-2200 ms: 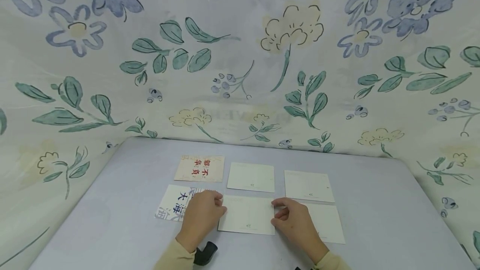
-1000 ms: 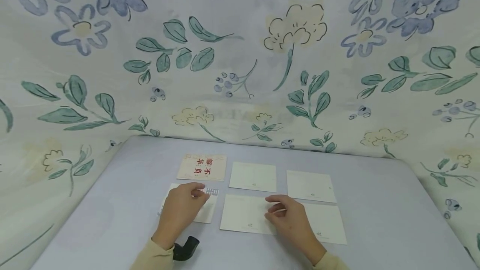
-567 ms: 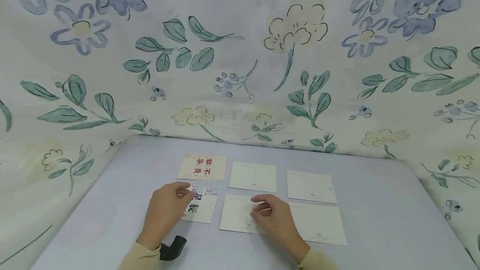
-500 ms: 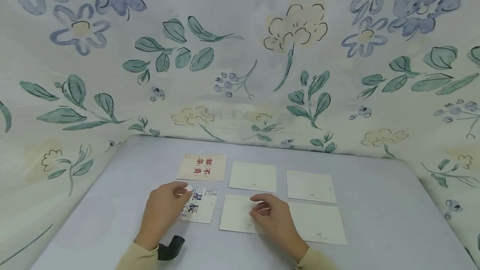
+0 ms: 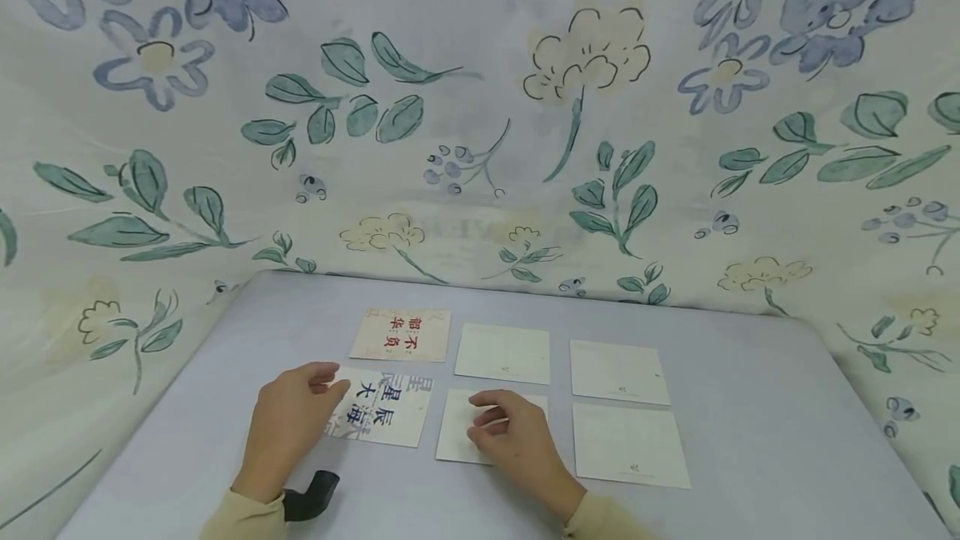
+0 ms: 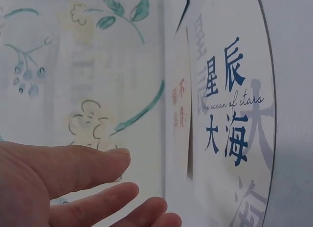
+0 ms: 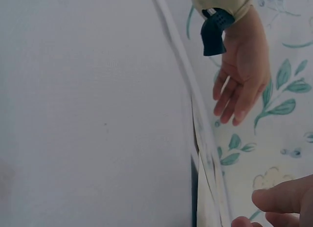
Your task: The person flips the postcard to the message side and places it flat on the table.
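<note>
My left hand (image 5: 288, 427) hovers at the left edge of a postcard with blue characters (image 5: 393, 432), its fingers relaxed and holding nothing. In the left wrist view that postcard (image 6: 220, 139) also bears the script "The ocean of stars"; my left hand (image 6: 73, 188) is apart from it. My right hand (image 5: 517, 444) is over a blank-looking cream card (image 5: 453, 432) in the middle of the front row, fingers loosely bent with nothing between them, and hides part of it. In the right wrist view, fingertips of my right hand (image 7: 283, 202) show at the lower right.
Behind lie a postcard with red characters (image 5: 401, 336) and two cream cards (image 5: 502, 352) (image 5: 619, 371). Another cream card (image 5: 630, 444) lies at the front right. A black curved piece (image 5: 311, 497) sits at my left wrist. Floral cloth (image 5: 480, 107) stands behind the grey-white table (image 5: 750, 440).
Both hands have left the edges of the middle front card and shifted left. The blue-lettered postcard, partly covered before, now shows almost whole, as does the front-right card.
</note>
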{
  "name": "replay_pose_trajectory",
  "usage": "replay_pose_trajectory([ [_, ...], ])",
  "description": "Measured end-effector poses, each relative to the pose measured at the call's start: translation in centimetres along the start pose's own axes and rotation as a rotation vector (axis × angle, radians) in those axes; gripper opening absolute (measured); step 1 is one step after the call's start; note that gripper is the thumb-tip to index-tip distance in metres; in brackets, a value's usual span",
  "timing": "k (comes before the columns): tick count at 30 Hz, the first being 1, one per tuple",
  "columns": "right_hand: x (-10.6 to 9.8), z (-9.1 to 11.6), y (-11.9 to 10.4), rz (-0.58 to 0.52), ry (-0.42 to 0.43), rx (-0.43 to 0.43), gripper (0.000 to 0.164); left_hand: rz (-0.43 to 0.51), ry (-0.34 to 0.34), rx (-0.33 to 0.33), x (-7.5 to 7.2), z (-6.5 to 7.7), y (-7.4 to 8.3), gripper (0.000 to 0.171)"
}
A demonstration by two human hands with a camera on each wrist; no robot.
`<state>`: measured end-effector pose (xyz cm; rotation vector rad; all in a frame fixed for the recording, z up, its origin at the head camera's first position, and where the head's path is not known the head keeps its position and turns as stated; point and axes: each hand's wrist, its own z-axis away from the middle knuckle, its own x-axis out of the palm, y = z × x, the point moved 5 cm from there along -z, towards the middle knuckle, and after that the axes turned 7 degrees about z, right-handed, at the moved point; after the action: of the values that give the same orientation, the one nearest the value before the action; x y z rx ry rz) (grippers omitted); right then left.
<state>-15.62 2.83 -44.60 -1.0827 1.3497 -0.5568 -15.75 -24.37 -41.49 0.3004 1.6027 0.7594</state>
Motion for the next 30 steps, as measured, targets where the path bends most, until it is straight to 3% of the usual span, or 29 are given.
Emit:
replay_pose_trajectory([
  [7,1.4,-0.5,-0.6,-0.038,-0.018,0.003,0.033,0.009,-0.016,-0.091,-0.5,0.3,-0.3,0.043],
  [19,3.4,-1.4,-1.3,-0.084,-0.091,0.051,0.039,0.000,0.017,-0.119,-0.7,0.0,-1.4,0.046],
  [30,4.4,-2.1,-2.1,0.044,-0.103,0.137,0.051,-0.003,0.009,-0.132,0.0,-0.3,-1.5,0.049],
])
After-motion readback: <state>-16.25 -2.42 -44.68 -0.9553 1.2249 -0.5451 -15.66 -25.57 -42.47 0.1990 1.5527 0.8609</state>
